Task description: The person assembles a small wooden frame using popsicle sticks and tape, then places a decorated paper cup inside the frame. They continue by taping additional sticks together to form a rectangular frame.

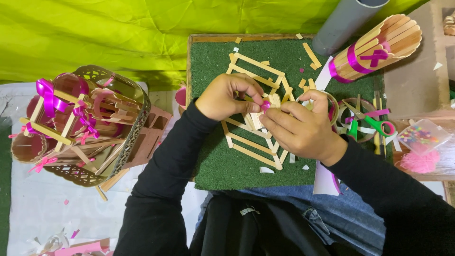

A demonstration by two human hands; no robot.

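Observation:
My left hand (227, 96) and my right hand (303, 129) meet over a green turf board (208, 161) that rests on my lap. Both pinch a small pink ribbon piece (265, 105) between their fingertips. Under the hands lies a flat frame of wooden craft sticks (251, 144), partly hidden by them; another stick rectangle (256, 66) lies farther back on the board.
A stick-covered cylinder with a pink ribbon (379, 47) and a grey tube (341, 21) lie at the back right. Green-handled scissors (374, 124), tape rolls and a bead packet (422, 137) sit at right. A basket of stick crafts with pink bows (80, 128) stands at left.

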